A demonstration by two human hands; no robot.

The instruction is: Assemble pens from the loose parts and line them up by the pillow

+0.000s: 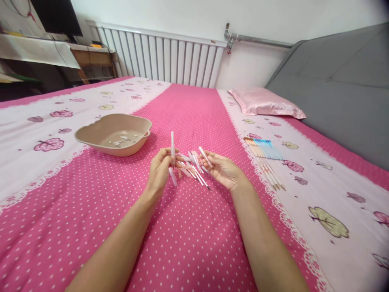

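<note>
My left hand [159, 168] pinches a slim, pale pink pen barrel [173, 141], which stands nearly upright between thumb and fingers. Across from it, my right hand [224, 169] has thumb and fingers closed on a short, whitish-pink pen piece [205, 156], tilted; whether it is a cap or a barrel I cannot tell. Between and below the hands, a loose heap of pale pink pen parts [192, 167] lies on the pink dotted bedspread [194, 227]. A thin pen refill [203, 181] with a dark tip sticks out toward me. The fingers hide part of the heap.
A beige basin [121, 150] with small pale pieces inside stands to the left. On the right lie a row of blue and orange-brown pens [265, 149] and several whitish pens [270, 175]. Behind are a pink pillow [267, 102], a radiator [164, 54] and a grey headboard [340, 85].
</note>
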